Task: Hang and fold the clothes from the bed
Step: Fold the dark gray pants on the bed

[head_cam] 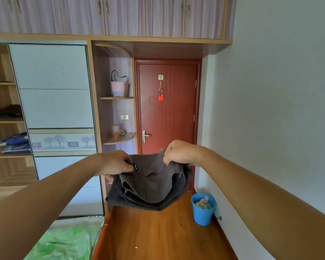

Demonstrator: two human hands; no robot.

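Dark grey folded trousers [148, 186], long axis left-to-right, sag between left hand [118, 163] and right hand [178, 152], both pinching the upper edge.

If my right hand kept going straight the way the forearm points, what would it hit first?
Apart from the folded dark grey garment that the right hand grips, probably the closed red-brown wooden door, near its metal lever handle; depth is unclear.

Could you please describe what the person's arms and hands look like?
The left arm and right arm are bare to the frame's edge, no sleeves showing. The left hand and right hand wear no gloves; no watch, bracelet or ring is visible.
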